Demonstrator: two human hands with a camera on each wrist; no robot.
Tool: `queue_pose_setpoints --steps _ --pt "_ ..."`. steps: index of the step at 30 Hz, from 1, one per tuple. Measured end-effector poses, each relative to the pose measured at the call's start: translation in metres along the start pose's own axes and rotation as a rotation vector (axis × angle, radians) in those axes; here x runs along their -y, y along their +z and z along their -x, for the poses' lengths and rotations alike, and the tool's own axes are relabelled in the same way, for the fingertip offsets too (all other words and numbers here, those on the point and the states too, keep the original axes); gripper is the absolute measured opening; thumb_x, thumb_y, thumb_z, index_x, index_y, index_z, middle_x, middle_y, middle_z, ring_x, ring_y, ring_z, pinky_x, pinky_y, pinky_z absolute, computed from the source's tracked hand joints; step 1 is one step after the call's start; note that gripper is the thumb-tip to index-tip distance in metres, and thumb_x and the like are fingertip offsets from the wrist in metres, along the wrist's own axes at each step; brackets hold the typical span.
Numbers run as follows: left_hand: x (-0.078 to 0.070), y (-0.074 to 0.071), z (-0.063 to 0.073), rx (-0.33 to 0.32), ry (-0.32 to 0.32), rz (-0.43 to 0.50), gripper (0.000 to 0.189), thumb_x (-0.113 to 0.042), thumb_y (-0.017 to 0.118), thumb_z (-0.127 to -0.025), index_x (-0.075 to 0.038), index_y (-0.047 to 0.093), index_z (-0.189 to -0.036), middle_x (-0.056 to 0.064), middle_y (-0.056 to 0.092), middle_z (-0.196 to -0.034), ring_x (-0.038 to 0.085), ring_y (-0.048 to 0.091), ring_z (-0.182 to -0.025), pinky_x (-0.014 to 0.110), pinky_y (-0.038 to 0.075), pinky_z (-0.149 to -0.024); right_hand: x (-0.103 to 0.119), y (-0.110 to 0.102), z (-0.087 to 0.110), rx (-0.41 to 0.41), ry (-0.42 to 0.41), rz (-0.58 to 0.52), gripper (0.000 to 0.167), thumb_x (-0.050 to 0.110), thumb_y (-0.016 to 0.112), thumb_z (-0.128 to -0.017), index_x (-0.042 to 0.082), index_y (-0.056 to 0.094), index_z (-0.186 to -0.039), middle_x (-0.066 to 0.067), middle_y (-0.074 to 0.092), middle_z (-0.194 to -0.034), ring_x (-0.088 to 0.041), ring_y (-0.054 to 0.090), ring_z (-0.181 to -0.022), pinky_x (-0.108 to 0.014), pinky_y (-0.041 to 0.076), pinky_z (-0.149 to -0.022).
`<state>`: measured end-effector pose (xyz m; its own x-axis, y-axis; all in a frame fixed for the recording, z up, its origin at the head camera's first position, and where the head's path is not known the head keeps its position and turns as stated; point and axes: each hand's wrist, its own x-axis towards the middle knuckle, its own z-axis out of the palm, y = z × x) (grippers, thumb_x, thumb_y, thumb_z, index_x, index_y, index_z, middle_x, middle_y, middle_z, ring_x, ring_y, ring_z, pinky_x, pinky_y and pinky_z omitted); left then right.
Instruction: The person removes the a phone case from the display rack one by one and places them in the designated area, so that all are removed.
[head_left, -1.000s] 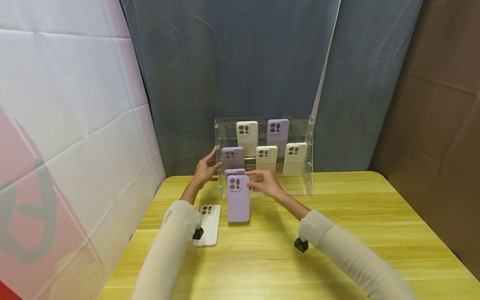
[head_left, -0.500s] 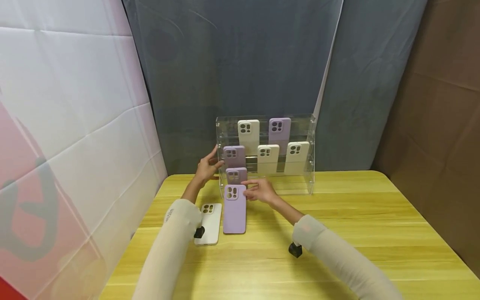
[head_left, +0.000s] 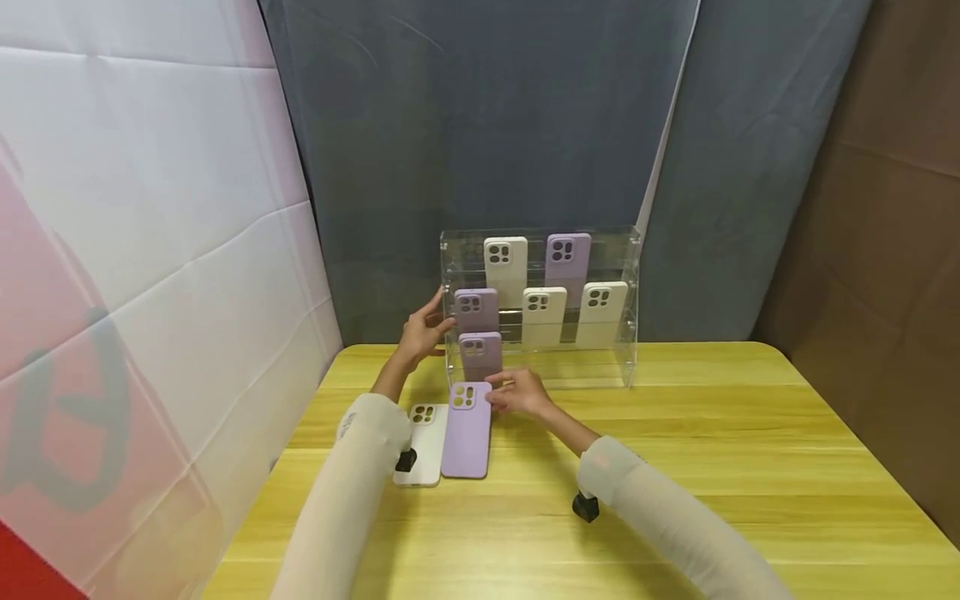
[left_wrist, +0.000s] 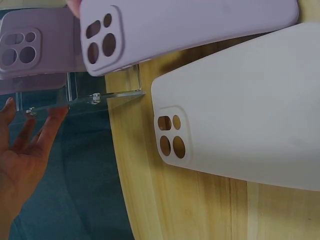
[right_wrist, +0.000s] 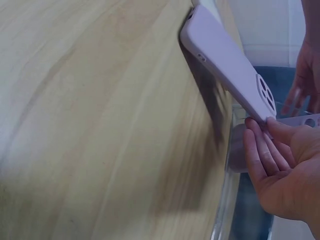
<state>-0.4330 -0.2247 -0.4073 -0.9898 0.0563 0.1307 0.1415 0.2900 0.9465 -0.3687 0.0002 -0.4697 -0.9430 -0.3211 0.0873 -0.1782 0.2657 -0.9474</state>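
Observation:
My right hand (head_left: 520,393) pinches a lilac phone case (head_left: 467,433) by its upper right corner, beside the camera cutout. The right wrist view shows this case (right_wrist: 227,60) tilted, its upper end raised off the wood. A white phone case (head_left: 427,446) lies on the table just left of it, partly hidden by my left sleeve. My left hand (head_left: 422,335) grips the left side of the clear acrylic display stand (head_left: 558,371), thumb toward the front. In the left wrist view, its fingertips (left_wrist: 57,114) meet the stand's side edge.
Lilac and white phone cases stand in the tiers, including a lower-left lilac case (head_left: 480,354) and a top white case (head_left: 506,271). The wooden table (head_left: 675,467) ends at a grey curtain (head_left: 555,117), with a pale cloth wall (head_left: 165,183) on the left.
My right hand has drawn the lilac case down from before the lower tier and leftward, up against the white case. My left hand stays at the stand's side.

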Motion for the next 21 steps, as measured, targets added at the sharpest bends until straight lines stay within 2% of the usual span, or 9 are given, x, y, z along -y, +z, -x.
queue_pose_setpoints --steps 7,12,21 --pt "-0.001 0.001 -0.002 -0.004 0.019 -0.003 0.073 -0.016 0.064 -0.105 -0.042 0.028 -0.163 0.029 0.040 -0.159 0.046 0.049 -0.139 0.057 0.063 -0.083 -0.005 0.003 0.002 0.001 0.057 0.015 0.030 -0.007 0.075 -0.091 -0.014 0.070 -0.120 -0.029 0.074 -0.092 -0.042 0.076 -0.077 -0.044 0.067 -0.069" --pt "0.000 0.001 -0.002 -0.001 0.018 -0.011 0.074 -0.017 0.064 -0.105 -0.044 0.027 -0.163 0.027 0.041 -0.159 0.045 0.048 -0.140 0.057 0.063 -0.082 -0.009 0.006 0.004 0.005 0.111 0.012 0.031 -0.008 0.076 -0.089 -0.014 0.070 -0.119 -0.028 0.075 -0.089 -0.039 0.077 -0.073 -0.040 0.067 -0.065" --pt "0.000 0.000 0.000 0.004 0.020 -0.012 0.073 -0.017 0.063 -0.105 -0.042 0.026 -0.164 0.029 0.040 -0.159 0.046 0.047 -0.141 0.058 0.062 -0.084 -0.014 0.013 0.005 0.021 0.147 0.031 0.031 -0.005 0.078 -0.089 -0.013 0.071 -0.118 -0.025 0.076 -0.088 -0.034 0.077 -0.071 -0.036 0.066 -0.063"
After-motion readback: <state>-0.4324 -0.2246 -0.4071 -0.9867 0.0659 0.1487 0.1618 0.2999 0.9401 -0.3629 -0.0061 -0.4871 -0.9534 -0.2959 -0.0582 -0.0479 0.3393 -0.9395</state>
